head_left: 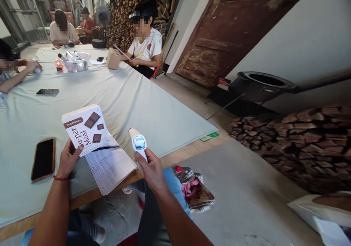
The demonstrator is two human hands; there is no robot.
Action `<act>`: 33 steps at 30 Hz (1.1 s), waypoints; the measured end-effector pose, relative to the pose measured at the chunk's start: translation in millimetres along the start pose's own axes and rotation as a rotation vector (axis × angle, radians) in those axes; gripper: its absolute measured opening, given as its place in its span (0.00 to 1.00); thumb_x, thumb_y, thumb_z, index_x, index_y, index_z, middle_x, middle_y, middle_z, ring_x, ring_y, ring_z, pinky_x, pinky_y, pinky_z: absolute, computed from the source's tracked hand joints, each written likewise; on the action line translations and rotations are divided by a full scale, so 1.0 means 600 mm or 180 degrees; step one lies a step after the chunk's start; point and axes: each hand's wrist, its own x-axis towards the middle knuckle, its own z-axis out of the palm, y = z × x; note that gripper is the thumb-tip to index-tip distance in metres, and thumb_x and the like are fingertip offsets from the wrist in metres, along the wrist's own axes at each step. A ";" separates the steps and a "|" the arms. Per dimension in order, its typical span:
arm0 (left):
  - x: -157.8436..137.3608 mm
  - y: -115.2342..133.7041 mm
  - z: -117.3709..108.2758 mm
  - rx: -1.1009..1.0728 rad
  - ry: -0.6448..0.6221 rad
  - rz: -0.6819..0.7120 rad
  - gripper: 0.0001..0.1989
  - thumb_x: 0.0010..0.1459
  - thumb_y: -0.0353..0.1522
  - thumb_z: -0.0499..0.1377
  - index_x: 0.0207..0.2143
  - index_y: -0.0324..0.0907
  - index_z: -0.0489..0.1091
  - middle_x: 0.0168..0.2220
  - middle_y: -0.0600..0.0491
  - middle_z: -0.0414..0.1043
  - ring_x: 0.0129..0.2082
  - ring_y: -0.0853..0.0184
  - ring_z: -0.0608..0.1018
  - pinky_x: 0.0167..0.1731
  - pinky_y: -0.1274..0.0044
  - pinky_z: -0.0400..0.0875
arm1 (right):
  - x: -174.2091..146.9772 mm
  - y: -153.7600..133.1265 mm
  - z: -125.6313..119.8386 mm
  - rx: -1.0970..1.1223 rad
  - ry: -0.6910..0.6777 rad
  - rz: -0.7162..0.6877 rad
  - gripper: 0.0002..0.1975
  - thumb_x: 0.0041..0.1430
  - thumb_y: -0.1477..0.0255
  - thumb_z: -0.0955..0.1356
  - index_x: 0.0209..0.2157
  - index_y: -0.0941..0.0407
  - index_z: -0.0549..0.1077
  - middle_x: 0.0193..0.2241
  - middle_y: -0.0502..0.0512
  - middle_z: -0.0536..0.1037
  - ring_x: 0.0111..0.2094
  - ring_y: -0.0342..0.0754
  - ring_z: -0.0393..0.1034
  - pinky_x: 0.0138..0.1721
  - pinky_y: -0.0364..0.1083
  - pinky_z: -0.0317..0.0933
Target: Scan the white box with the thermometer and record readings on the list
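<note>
Here, the white device (139, 143) points forward, long axis leaning left.

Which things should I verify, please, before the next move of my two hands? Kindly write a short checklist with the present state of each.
1. Left hand has hold of the white box: ok, gripped at its lower end.
2. Right hand has hold of the white handheld device: ok.
3. Device screen is readable: cannot tell; it is lit, but I can make out no reading.
4. Written sheets are clear of the wooden table edge: not ok; their near corner covers part of it.
5. Nearest phone is apart from the left hand: ok, lying flat on the cloth.
</note>
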 end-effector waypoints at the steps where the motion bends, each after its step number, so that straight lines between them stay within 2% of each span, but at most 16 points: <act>1: 0.001 0.001 0.000 -0.0010 -0.0003 0.0008 0.38 0.48 0.53 0.66 0.53 0.38 0.68 0.51 0.42 0.76 0.50 0.54 0.78 0.51 0.64 0.73 | -0.002 0.002 -0.006 -0.0071 0.0019 -0.0066 0.18 0.53 0.54 0.69 0.32 0.56 0.73 0.23 0.47 0.68 0.25 0.43 0.58 0.27 0.42 0.56; 4: 0.002 0.005 0.001 -0.0011 0.0028 0.0053 0.38 0.47 0.54 0.66 0.51 0.38 0.69 0.51 0.42 0.76 0.49 0.53 0.78 0.50 0.64 0.74 | 0.000 0.014 -0.020 -0.0327 -0.0009 -0.0241 0.20 0.57 0.54 0.67 0.38 0.56 0.75 0.25 0.48 0.72 0.26 0.44 0.62 0.29 0.43 0.59; 6: 0.002 0.007 0.001 0.0019 0.0045 0.0071 0.37 0.46 0.55 0.66 0.51 0.38 0.69 0.50 0.42 0.77 0.48 0.54 0.78 0.49 0.64 0.74 | 0.012 0.028 -0.030 -0.0689 0.0056 -0.0411 0.21 0.58 0.54 0.67 0.43 0.56 0.75 0.31 0.52 0.76 0.30 0.47 0.67 0.32 0.44 0.62; 8: 0.002 0.006 0.001 0.0043 0.0049 0.0074 0.38 0.46 0.55 0.66 0.51 0.38 0.69 0.50 0.42 0.77 0.48 0.54 0.78 0.49 0.64 0.74 | 0.033 0.045 -0.041 -0.1390 0.0224 -0.0584 0.22 0.58 0.56 0.68 0.48 0.56 0.75 0.38 0.56 0.78 0.38 0.52 0.71 0.39 0.47 0.64; 10: 0.002 0.004 0.001 0.0073 0.0037 0.0056 0.39 0.46 0.55 0.66 0.52 0.38 0.68 0.50 0.42 0.77 0.47 0.54 0.78 0.49 0.64 0.74 | 0.059 0.062 -0.054 -0.2390 0.0339 -0.0629 0.22 0.57 0.60 0.69 0.50 0.56 0.74 0.43 0.60 0.78 0.44 0.55 0.71 0.44 0.50 0.63; 13: 0.001 -0.002 0.000 0.0027 0.0017 0.0024 0.39 0.46 0.53 0.67 0.53 0.38 0.68 0.51 0.41 0.76 0.47 0.55 0.78 0.49 0.64 0.74 | 0.089 0.082 -0.073 -0.3623 0.0222 -0.0567 0.21 0.60 0.65 0.69 0.53 0.56 0.72 0.44 0.63 0.77 0.46 0.56 0.71 0.46 0.50 0.61; 15: 0.000 -0.008 0.000 -0.0060 -0.0009 -0.0010 0.40 0.45 0.52 0.68 0.55 0.37 0.67 0.51 0.41 0.76 0.47 0.55 0.79 0.49 0.64 0.74 | 0.097 0.092 -0.080 -0.4054 0.0178 -0.0562 0.20 0.61 0.66 0.69 0.54 0.58 0.71 0.43 0.64 0.76 0.45 0.56 0.70 0.45 0.50 0.60; 17: -0.003 -0.014 0.001 -0.0125 -0.0041 -0.0055 0.41 0.45 0.50 0.69 0.56 0.37 0.66 0.51 0.41 0.76 0.47 0.55 0.79 0.50 0.64 0.73 | 0.096 0.099 -0.081 -0.4203 0.0326 -0.0737 0.22 0.61 0.65 0.69 0.55 0.59 0.71 0.44 0.66 0.74 0.45 0.58 0.68 0.44 0.51 0.58; 19: -0.006 -0.018 0.003 -0.0166 -0.0055 -0.0077 0.41 0.46 0.49 0.69 0.57 0.37 0.65 0.50 0.41 0.76 0.47 0.55 0.79 0.51 0.63 0.73 | 0.088 0.105 -0.071 -0.4082 0.0444 -0.1143 0.22 0.61 0.66 0.68 0.55 0.58 0.71 0.46 0.67 0.73 0.46 0.58 0.66 0.44 0.52 0.58; 21: -0.011 -0.020 0.006 -0.0217 -0.0048 -0.0042 0.41 0.46 0.49 0.69 0.58 0.37 0.65 0.51 0.41 0.76 0.49 0.54 0.78 0.52 0.62 0.72 | 0.079 0.110 -0.048 -0.3785 0.0206 -0.1595 0.17 0.63 0.68 0.66 0.53 0.56 0.73 0.46 0.64 0.73 0.46 0.56 0.65 0.44 0.52 0.58; 23: -0.014 -0.020 0.009 -0.0226 -0.0060 0.0005 0.41 0.46 0.48 0.69 0.58 0.37 0.65 0.50 0.42 0.77 0.49 0.54 0.78 0.53 0.62 0.71 | 0.073 0.115 -0.016 -0.3548 -0.0296 -0.1856 0.14 0.65 0.70 0.64 0.49 0.54 0.77 0.42 0.61 0.74 0.43 0.54 0.65 0.43 0.50 0.58; 25: -0.018 -0.019 0.012 -0.0192 -0.0071 -0.0001 0.40 0.46 0.48 0.69 0.58 0.37 0.66 0.49 0.43 0.77 0.49 0.54 0.78 0.53 0.62 0.72 | 0.071 0.119 0.018 -0.3540 -0.0641 -0.1895 0.14 0.65 0.71 0.63 0.48 0.54 0.78 0.40 0.60 0.74 0.41 0.53 0.65 0.42 0.50 0.57; 28: -0.021 -0.020 0.015 -0.0207 -0.0108 -0.0038 0.41 0.46 0.48 0.69 0.59 0.37 0.65 0.50 0.42 0.77 0.47 0.55 0.79 0.50 0.63 0.73 | 0.076 0.119 0.049 -0.3825 -0.0827 -0.1736 0.13 0.64 0.72 0.65 0.46 0.55 0.79 0.37 0.60 0.75 0.40 0.53 0.64 0.40 0.49 0.55; 30: -0.021 -0.024 0.017 -0.0252 -0.0136 -0.0007 0.42 0.46 0.48 0.69 0.60 0.38 0.65 0.50 0.42 0.77 0.46 0.55 0.80 0.49 0.64 0.74 | 0.080 0.115 0.049 -0.3998 -0.1025 -0.1642 0.10 0.63 0.72 0.65 0.40 0.54 0.79 0.35 0.59 0.76 0.39 0.53 0.65 0.40 0.49 0.54; 33: -0.022 -0.029 0.019 -0.0264 -0.0162 0.0079 0.42 0.46 0.47 0.70 0.60 0.39 0.64 0.49 0.43 0.78 0.45 0.57 0.80 0.48 0.66 0.74 | 0.075 0.103 0.021 -0.3988 -0.1542 -0.1662 0.07 0.62 0.72 0.66 0.35 0.54 0.78 0.31 0.56 0.76 0.37 0.51 0.68 0.39 0.48 0.56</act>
